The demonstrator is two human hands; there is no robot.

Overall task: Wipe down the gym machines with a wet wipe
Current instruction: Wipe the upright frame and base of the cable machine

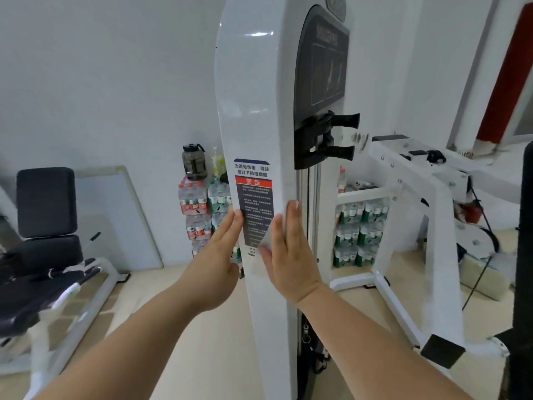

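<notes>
A tall white gym machine column [251,96] stands in the middle of the view, with a dark warning label [253,194] stuck on its side. My right hand [288,252] lies flat against the column over the label's lower right part, pressing a white wet wipe [266,241] onto it; only the wipe's edge shows beside my thumb. My left hand [223,255] rests with straight fingers on the column's left edge, holding nothing. Two black handles [340,134] stick out from the machine's dark front panel [320,67].
A black padded bench machine [46,223] stands at the left. Stacked packs of water bottles [196,209] with a dark jug [194,161] on top sit behind the column, more packs [360,229] under the white frame [415,197] at the right. A black post [523,255] fills the right edge.
</notes>
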